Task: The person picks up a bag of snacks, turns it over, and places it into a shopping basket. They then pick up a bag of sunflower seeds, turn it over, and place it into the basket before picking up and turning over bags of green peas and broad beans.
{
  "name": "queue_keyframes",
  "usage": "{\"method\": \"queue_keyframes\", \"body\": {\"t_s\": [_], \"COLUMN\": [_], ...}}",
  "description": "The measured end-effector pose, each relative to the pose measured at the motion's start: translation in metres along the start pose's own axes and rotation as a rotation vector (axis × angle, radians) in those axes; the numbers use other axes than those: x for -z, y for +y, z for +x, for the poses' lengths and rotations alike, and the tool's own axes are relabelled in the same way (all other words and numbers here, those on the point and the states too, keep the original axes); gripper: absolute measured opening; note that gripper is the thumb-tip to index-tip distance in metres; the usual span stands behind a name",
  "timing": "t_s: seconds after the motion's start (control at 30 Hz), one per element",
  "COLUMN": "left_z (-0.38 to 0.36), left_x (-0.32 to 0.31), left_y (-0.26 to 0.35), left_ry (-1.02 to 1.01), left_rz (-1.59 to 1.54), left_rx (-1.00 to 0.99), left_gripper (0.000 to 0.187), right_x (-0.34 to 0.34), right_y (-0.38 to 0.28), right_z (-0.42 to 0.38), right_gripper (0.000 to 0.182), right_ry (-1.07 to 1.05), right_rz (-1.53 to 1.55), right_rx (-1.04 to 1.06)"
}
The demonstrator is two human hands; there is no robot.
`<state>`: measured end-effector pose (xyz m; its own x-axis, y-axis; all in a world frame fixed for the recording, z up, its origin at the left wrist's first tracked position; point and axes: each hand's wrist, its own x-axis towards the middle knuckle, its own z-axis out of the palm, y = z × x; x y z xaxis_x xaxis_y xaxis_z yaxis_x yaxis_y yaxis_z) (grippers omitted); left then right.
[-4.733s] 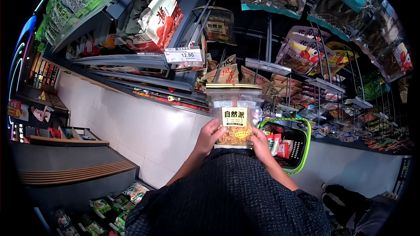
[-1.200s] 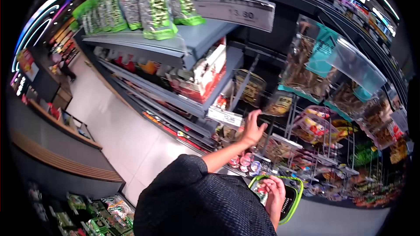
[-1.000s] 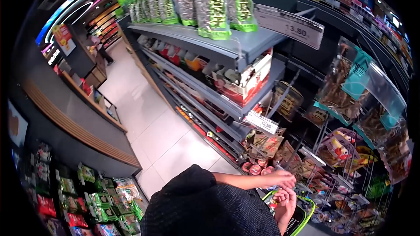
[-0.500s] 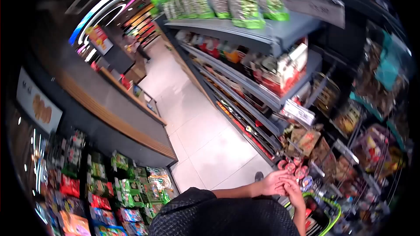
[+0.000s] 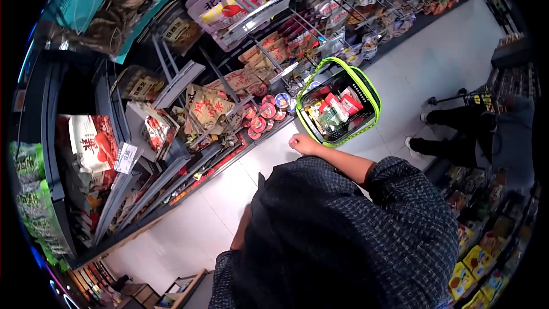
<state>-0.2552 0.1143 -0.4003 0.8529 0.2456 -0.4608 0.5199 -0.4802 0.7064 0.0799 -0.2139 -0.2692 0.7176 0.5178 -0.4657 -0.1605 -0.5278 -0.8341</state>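
My right hand (image 5: 303,144) is in front of my dark shirt, its fingers loosely curled and nothing visible in them. Just beyond it, apart from the hand, stands a black shopping basket (image 5: 373,94) with a lime-green rim and handle. Several packets (image 5: 337,110) in red, white and green lie inside the basket. Of my left arm only a strip of forearm (image 5: 242,229) shows at the shirt's edge; the hand itself is hidden behind the cloth.
Shelves and hooks ahead carry brown paper bags (image 5: 207,107), red-lidded tubs (image 5: 267,110) and a white-and-red pack (image 5: 94,143). A price tag (image 5: 126,157) sticks out at left. Another person (image 5: 457,129) in dark trousers stands at right. Yellow packets (image 5: 479,260) fill a display at lower right.
My view has swung right and down toward the basket. My hands, clasped together before, are now apart; the left has gone out of sight behind my shirt.
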Motion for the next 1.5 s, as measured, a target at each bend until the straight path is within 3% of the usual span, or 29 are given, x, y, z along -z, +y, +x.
{"method": "queue_keyframes", "body": {"t_s": [0.1,0.23,0.33,0.4,0.47,0.53,0.57,0.6,0.67,0.77,0.8,0.87,0.93,1.0,1.27,1.5], "left_z": [-0.053,-0.07,-0.062,-0.054,-0.049,-0.042,-0.036,-0.029,-0.018,-0.048,-0.04,-0.025,-0.049,-0.067,-0.082,-0.079], "left_x": [0.007,0.024,0.033,0.035,0.041,0.046,0.05,0.052,0.059,0.089,0.075,0.048,0.045,0.045,0.044,0.047], "left_y": [0.016,0.021,0.028,0.025,0.025,0.021,0.014,-0.001,-0.021,0.113,0.065,-0.024,-0.008,0.003,0.015,0.02], "left_ry": [-0.145,-0.192,-0.2,-0.198,-0.196,-0.203,-0.201,-0.201,-0.192,0.0,-0.056,-0.194,-0.132,-0.126,-0.128,-0.145], "left_rz": [-0.108,-0.151,-0.172,-0.192,-0.203,-0.216,-0.231,-0.257,-0.322,-0.38,-0.553,-0.91,-0.486,-0.37,-0.313,-0.272], "left_rx": [0.41,0.484,0.471,0.449,0.423,0.38,0.356,0.316,0.268,0.456,0.402,0.329,0.418,0.472,0.507,0.487], "left_gripper": [0.03,0.028,0.027,0.026,0.025,0.024,0.023,0.023,0.022,0.019,0.02,0.021,0.021,0.021,0.022,0.023], "right_x": [-0.021,-0.039,-0.071,-0.042,-0.006,0.039,0.065,0.098,0.148,0.188,0.191,0.193,0.188,0.175,0.137,0.141], "right_y": [0.076,0.155,0.292,0.23,0.228,0.254,0.23,0.194,0.16,0.12,0.12,0.09,0.069,0.054,0.051,0.06], "right_z": [-0.018,-0.07,-0.094,-0.139,-0.151,-0.145,-0.137,-0.14,-0.127,-0.102,-0.087,-0.078,-0.076,-0.079,-0.093,-0.092], "right_gripper": [0.02,0.019,0.018,0.017,0.021,0.034,0.048,0.06,0.065,0.059,0.056,0.062,0.062,0.058,0.053,0.024], "right_ry": [0.227,0.412,0.501,0.563,0.631,0.881,1.198,1.242,1.327,1.216,1.209,1.045,1.067,1.117,1.247,1.223], "right_rz": [0.102,0.2,0.302,0.55,0.467,0.288,0.254,0.244,0.086,0.011,-0.055,-0.084,-0.102,-0.148,-0.314,-0.236], "right_rx": [-0.13,-0.546,-0.732,-0.971,-0.985,-0.858,-0.77,-0.74,-0.661,-0.513,-0.488,-0.692,-0.74,-0.781,-0.501,-0.317]}}
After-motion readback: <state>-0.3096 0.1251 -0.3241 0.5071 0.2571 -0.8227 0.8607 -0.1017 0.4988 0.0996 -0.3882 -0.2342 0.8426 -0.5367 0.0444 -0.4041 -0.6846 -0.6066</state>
